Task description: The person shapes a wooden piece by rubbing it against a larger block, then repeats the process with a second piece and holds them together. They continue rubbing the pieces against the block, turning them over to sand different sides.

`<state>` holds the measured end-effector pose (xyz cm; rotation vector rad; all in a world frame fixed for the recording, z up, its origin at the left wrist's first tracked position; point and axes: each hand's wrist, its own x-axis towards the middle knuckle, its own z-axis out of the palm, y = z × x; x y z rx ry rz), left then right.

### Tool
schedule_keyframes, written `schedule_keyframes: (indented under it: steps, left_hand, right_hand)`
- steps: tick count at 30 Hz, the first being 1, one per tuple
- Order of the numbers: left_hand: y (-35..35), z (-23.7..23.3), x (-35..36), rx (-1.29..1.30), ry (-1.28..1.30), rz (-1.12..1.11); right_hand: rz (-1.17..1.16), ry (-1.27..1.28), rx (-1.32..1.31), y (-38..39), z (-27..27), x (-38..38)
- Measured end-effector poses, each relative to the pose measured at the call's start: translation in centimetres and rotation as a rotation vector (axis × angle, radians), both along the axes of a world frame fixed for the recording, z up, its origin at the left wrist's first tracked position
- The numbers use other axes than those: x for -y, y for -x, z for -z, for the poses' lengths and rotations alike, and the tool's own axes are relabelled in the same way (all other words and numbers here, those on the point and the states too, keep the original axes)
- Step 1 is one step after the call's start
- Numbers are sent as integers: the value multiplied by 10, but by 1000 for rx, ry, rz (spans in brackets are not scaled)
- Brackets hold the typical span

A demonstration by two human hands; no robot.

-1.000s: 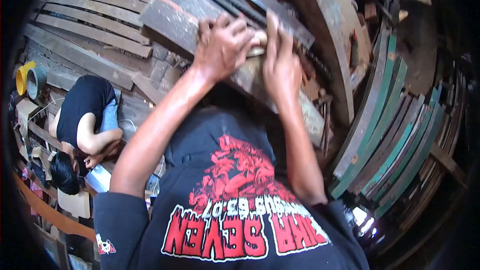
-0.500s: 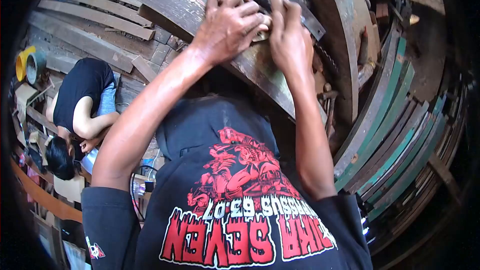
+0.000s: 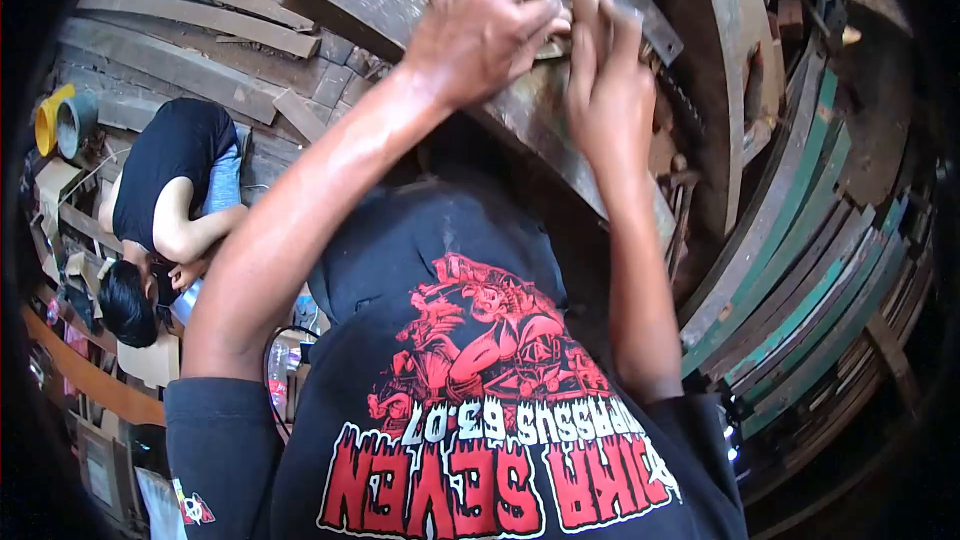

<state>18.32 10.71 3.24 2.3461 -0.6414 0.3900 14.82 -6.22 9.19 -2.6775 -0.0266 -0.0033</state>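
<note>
Our left hand (image 3: 490, 35) curled around the pale piece (image 3: 551, 48), more hidden than before above the board (image 3: 545, 130), beside our right hand (image 3: 612, 90), whose grip we couldn't tell.

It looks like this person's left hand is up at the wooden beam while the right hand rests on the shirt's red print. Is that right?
Not quite: the right hand isn't on the red print. The head view shows it up at the wooden beam too, close beside the left hand.
</note>
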Motion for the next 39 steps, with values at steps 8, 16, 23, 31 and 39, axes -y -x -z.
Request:
schedule_keyframes:
  steps: [8,16,23,31,39]
  left_hand:
    - [-3,-14,-1,-14,-19,19]
    - [0,-14,-6,-31,62,60]
    - [-5,-6,-7,5,85,54]
    - [-6,-11,-4,-40,16,57]
    - [-6,-10,-9,-41,125,96]
  right_hand:
    - [9,155,85,19,2,-1]
    - [62,136,-17,22,-5,1]
    - [-15,28,54,14,-6,-1]
    - [-68,42,37,19,-10,2]
    - [51,160,-136,16,-22,0]
